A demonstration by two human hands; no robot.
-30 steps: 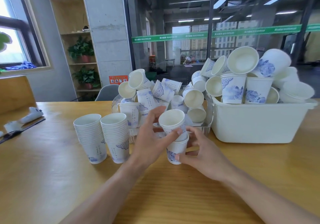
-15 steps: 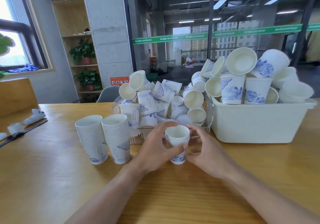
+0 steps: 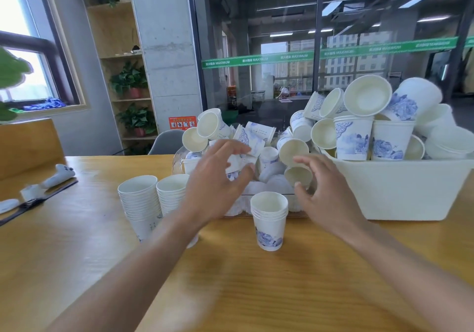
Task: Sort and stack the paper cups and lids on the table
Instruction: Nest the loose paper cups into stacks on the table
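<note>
Head view, looking down over a wooden table [image 3: 77, 267]. Both hands hover with fingers spread and loosely curved, holding nothing. Just below and between the fingertips stands a short stack of paper cups [image 3: 269, 220], upright, white with a blue flower print, touched by neither hand. The left hand [image 3: 218, 180] reaches toward a clear bin [image 3: 179, 161] heaped with loose cups [image 3: 252, 136] lying every way; its fingertips are at or just short of one tilted cup — motion blur hides whether they touch. The right hand [image 3: 325, 193] is beside another loose cup [image 3: 297, 176] lying mouth-forward, apart from it. Left of the left hand's wrist stand two taller stacks [image 3: 154, 200]. Beyond the right hand's fingers sits a white tub [image 3: 400, 190] piled with larger cups.

These cups look very light, thin-walled and easily crushed — a gentle hold around the wall near the stiffer rolled rim would likely suit best, lowering each one straight into the stack.
</note>
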